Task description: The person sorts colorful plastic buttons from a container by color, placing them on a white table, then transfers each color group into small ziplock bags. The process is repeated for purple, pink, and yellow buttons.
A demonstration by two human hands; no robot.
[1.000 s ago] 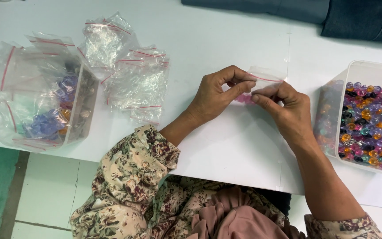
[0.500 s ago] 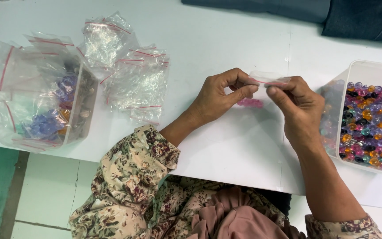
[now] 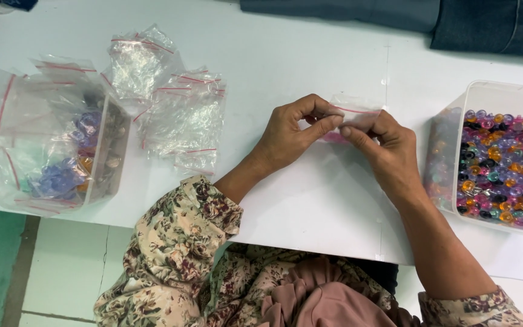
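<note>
Both hands pinch 1 small bag (image 3: 353, 108) at its red zip strip, the left hand (image 3: 292, 130) and right hand (image 3: 382, 145) meeting fingertip to fingertip above the white table (image 3: 310, 200). Something pink sits inside the bag, between the hands. Filled bags (image 3: 49, 145) pile at the left, apparently done; the bin (image 3: 503, 163) of coloured beads at the right is still nearly full, so much seems left.

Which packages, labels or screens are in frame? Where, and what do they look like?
Small bag: clear with a red zip line, pinched between left hand and right hand, something pink inside.
Bag pile: centre-left, crumpled clear zip bags, red lines.
Left box: clear, holding filled bags.
Right box: clear, rectangular, full of multicoloured beads.
No labels or screens.
</note>
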